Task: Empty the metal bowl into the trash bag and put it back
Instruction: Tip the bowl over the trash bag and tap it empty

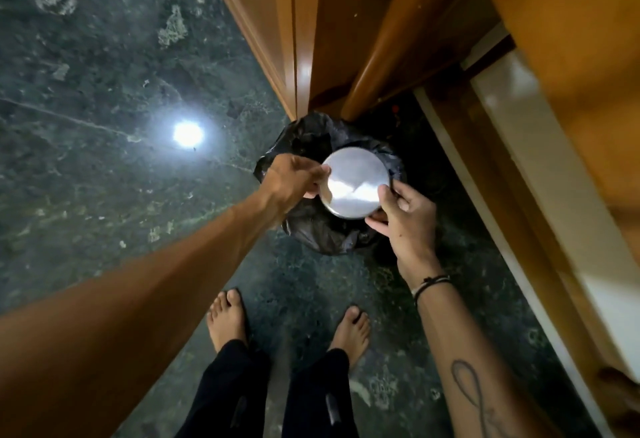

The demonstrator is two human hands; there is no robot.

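View from above, looking down at my own arms and feet. I held the metal bowl (355, 182) upside down, its flat shiny base turned up toward the camera, directly over the open mouth of the black trash bag (311, 229). My left hand (294, 178) gripped the bowl's left edge, fingers curled under the rim and the thumb side against the base. My right hand (405, 219) gripped the lower right edge, thumb pressed on the base and fingers wrapped beneath; both hands were therefore closed on the bowl. Whether anything was falling from the bowl could not be told, since its inside faced away.

The trash bag sat on the dark green marbled floor (104, 91), its crumpled plastic spreading out around and below the bowl. It stood just beside the foot of a varnished wooden door frame (301, 39), in the corner where that frame met a wooden cabinet (554, 39) running along the right. A bright lamp reflection (187, 133) showed on the floor to the left of the bag.

My bare feet (228, 320) stood near the bag, below dark trouser legs (225, 396). A thin cord bracelet (431, 283) circled my right wrist, and a looping line tattoo (467, 385) marked that forearm.
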